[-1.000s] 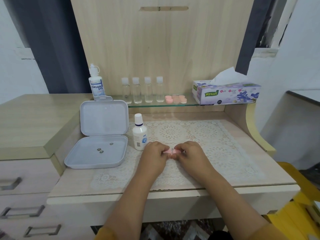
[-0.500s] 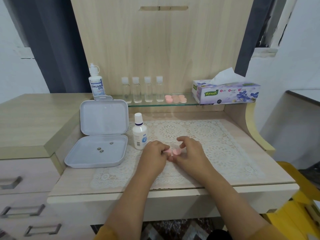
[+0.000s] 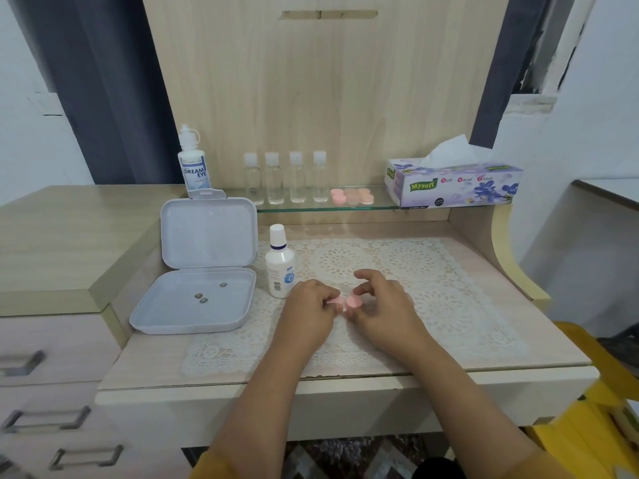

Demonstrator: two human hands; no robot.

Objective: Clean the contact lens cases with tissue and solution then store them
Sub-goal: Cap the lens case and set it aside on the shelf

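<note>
Where the surface [image 3: 145, 354] meets its raised left section, an open grey storage box [image 3: 193, 299] lies flat with its lid propped upright behind it; three small dark items [image 3: 204, 297] rest in the tray. Behind the lid, on the glass shelf [image 3: 380, 206], stands a tall solution bottle [image 3: 193, 164] labelled "DREAM EYE". Just right of the box, a smaller white solution bottle [image 3: 279, 262] stands upright on the lace mat [image 3: 449, 305].

On the shelf, four clear empty bottles [image 3: 285, 178] stand in a row, followed by a cluster of pink contact lens cases [image 3: 352, 196], then a tissue box [image 3: 453, 183] with one tissue protruding from the top.

At the centre of the mat, both hands meet over one pink contact lens case [image 3: 347, 302]. The left hand [image 3: 309, 311] has its grip closed on the left end of the case. The right hand [image 3: 387, 305] pinches the right cap [image 3: 354, 301] with the thumb and lower fingers, while the index finger [image 3: 368, 275] is raised clear above it. Whether the case touches the mat cannot be determined. The case sits just right of the white bottle's base.
</note>
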